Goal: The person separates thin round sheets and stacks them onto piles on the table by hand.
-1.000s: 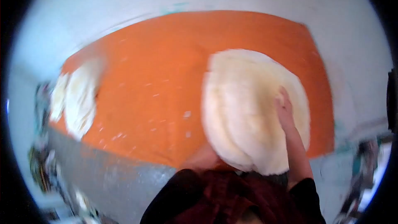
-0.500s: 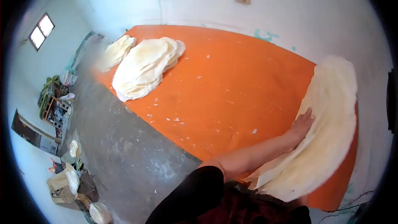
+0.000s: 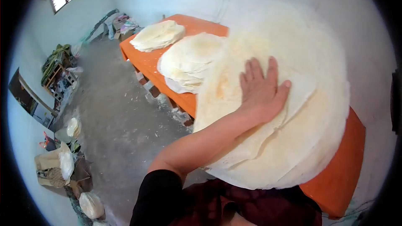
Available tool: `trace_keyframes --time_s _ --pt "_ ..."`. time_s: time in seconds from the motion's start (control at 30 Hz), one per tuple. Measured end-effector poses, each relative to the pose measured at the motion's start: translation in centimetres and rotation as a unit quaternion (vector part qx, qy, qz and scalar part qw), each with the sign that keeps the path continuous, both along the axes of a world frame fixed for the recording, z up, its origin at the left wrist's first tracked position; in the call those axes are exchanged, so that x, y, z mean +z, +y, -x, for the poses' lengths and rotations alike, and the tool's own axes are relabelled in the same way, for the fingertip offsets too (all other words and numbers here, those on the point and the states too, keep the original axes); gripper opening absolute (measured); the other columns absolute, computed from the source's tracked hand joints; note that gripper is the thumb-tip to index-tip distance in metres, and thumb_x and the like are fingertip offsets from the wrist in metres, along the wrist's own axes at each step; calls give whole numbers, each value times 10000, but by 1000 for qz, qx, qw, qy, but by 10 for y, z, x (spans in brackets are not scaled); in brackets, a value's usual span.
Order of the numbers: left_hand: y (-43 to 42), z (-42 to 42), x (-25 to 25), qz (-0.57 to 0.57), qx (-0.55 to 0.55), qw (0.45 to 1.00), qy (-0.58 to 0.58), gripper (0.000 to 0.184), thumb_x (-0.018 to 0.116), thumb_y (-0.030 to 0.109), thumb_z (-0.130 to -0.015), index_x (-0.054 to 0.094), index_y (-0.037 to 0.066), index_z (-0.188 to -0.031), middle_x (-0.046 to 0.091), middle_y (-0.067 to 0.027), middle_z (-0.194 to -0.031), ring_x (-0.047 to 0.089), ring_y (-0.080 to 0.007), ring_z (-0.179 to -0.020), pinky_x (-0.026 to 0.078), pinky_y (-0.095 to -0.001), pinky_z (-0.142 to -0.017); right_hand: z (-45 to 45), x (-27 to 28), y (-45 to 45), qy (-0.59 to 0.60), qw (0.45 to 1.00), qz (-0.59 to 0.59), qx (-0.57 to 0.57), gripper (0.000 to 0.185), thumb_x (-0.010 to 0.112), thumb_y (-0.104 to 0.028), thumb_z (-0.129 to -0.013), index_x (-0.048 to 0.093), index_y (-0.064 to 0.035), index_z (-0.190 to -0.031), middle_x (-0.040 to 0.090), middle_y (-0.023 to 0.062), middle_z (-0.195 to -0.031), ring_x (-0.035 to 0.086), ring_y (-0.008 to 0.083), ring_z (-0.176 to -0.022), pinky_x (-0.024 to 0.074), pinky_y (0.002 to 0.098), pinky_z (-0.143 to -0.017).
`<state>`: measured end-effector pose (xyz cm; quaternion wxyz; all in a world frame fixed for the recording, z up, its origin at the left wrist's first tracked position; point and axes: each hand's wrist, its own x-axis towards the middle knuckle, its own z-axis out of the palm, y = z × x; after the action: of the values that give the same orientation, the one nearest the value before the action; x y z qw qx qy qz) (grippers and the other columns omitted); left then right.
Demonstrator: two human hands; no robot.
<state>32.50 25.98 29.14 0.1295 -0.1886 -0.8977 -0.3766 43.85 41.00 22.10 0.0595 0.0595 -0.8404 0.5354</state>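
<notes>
A stack of large, thin, pale tortillas [image 3: 310, 142] is raised in front of me, its broad face tilted toward the camera. My left hand [image 3: 264, 92] lies flat on that face with fingers spread and thumb out to the right. One folded or loose layer shows beneath the palm. My right hand is out of sight; the stack covers the area where it might be. Behind the stack, a second pile of tortillas [image 3: 184, 65] rests on the orange-covered table [image 3: 331, 192], partly hidden. A third pile [image 3: 157, 35] lies at the table's far end.
Bricks [image 3: 153, 90] show under the table's left edge. Grey floor [image 3: 121, 121] runs along the left. Against the left wall are a cardboard box [image 3: 46, 161], plastic bags [image 3: 91, 205] and a crate rack [image 3: 52, 111]. A white wall [image 3: 368, 88] stands at right.
The tortilla stack, lying on the table's right end before, is now lifted and further left, in front of another pile. My left hand moved with it, and the view turned left.
</notes>
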Motion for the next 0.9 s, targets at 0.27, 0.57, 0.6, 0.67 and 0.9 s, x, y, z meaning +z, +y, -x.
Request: trace_keyframes --time_s 0.27,0.57,0.6,0.67,0.9 --pt "-186 51 -38 7 279 957 -80 731 447 477 -784 207 37 -1315 101 -328 -1323 51 -422 -1258 59 -481 -1000 99 -32 -197 -76 948 40 308 565 362 -416 -842 315 -58 -1277 283 176 -1320 238 308 -1231 172 415 -1005" --pt "-365 110 -70 -37 472 867 -155 612 409 405 -836 252 52 -1311 145 -261 -1349 124 -355 -1267 125 -365 -1023 230 -52 -356 -75 896 109 424 564 381 -411 -834 321 -62 -1273 287 178 -1317 237 315 -1230 172 423 -1005" --pt "-383 113 -69 -37 493 855 -155 613 413 405 -835 253 55 -1312 145 -256 -1351 123 -350 -1269 122 -364 -1024 243 -53 -371 -74 896 110 424 564 383 -410 -833 322 -63 -1273 288 178 -1317 237 316 -1230 172 423 -1004" --pt "-419 122 -68 -31 515 846 -134 619 425 405 -831 252 55 -1313 147 -249 -1352 120 -348 -1270 123 -359 -1023 264 -52 -401 -74 895 107 426 563 387 -409 -831 324 -64 -1272 289 178 -1316 237 318 -1230 172 425 -1004" --pt "-506 174 -53 39 500 860 -94 664 451 432 -808 257 38 -1306 144 -297 -1331 97 -386 -1263 106 -398 -1014 316 -61 -471 -76 928 93 353 562 402 -406 -825 329 -68 -1268 292 180 -1314 236 324 -1229 173 431 -1004"
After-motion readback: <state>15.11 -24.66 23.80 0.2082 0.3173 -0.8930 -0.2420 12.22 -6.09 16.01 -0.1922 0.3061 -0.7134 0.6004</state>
